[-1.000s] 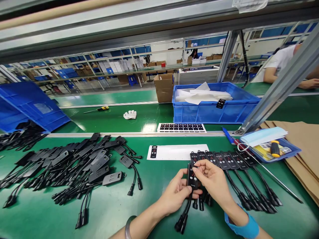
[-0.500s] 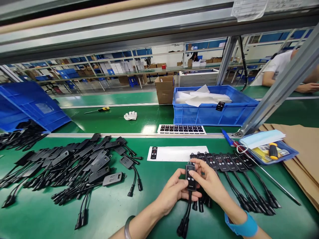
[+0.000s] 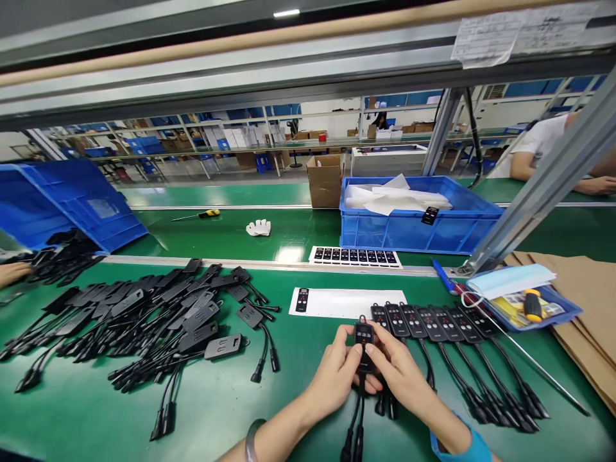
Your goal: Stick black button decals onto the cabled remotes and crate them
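Observation:
Both hands grip one small black controller [image 3: 364,335] with two cables ending in plugs hanging below it. My left hand [image 3: 335,369] wraps its left side, thumb on the face; my right hand [image 3: 397,366] holds the right side, its thumb also pressing the front. A label with small buttons and a red mark covers the controller's face. Just right of it lies a row of labelled controllers [image 3: 433,324], cables toward me. Behind my hands is a white label sheet [image 3: 346,303] with a single black label [image 3: 302,299] at its left end.
Many unlabelled black controllers [image 3: 202,314] are heaped at left, near a tilted blue crate [image 3: 103,205]. Behind are a label strip [image 3: 355,256] and a blue bin [image 3: 418,221] of paper. A small tray [image 3: 553,314] and screwdriver shaft [image 3: 539,366] lie right. Another person's hand [image 3: 14,273] shows at far left.
My right hand has shifted lower on the controller, and both thumbs now press its face. Another person's hand has come in at the far left. The view has tilted slightly.

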Demonstrator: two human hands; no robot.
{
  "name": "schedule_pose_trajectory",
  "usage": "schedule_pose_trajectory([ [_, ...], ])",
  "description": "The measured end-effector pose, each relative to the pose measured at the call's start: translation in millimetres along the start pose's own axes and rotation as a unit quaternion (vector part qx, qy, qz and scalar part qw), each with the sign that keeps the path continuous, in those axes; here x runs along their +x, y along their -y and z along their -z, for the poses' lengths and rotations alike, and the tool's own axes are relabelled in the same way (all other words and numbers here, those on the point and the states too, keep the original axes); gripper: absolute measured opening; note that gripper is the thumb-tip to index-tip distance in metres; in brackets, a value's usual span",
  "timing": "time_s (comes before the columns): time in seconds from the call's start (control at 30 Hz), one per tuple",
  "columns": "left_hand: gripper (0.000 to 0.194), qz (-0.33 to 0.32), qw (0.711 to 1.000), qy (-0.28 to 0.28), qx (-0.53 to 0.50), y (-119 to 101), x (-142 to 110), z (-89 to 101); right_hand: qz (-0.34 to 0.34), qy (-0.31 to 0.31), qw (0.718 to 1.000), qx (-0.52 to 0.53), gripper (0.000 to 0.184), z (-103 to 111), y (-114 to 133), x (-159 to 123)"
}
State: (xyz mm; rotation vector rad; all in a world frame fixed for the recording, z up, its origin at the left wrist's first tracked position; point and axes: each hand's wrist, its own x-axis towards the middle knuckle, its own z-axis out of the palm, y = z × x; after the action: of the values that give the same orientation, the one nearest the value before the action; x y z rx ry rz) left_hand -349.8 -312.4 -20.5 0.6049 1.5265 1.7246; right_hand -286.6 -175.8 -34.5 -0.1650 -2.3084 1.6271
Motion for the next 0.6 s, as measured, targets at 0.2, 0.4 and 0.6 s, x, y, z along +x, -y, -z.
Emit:
schedule_pose_trajectory([
  [0.2, 0.041, 0.006, 0.999, -0.038, -0.009, 5, 8, 6.1, 0.037, 0.026, 0.987, -0.155, 0.057, -3, 1, 1],
  [0.4, 0.045, -0.088, 0.937, -0.122, 0.316, -2, 15, 29.3, 0.120, 0.093, 0.935, -0.320, 0.062, 1, 11, 34],
  [0.6, 0.045, -0.143, 0.856, -0.131, 0.479, 4, 20, 47.2, 0.047, 0.157, 0.850, -0.501, 0.047, 13, 22, 74],
])
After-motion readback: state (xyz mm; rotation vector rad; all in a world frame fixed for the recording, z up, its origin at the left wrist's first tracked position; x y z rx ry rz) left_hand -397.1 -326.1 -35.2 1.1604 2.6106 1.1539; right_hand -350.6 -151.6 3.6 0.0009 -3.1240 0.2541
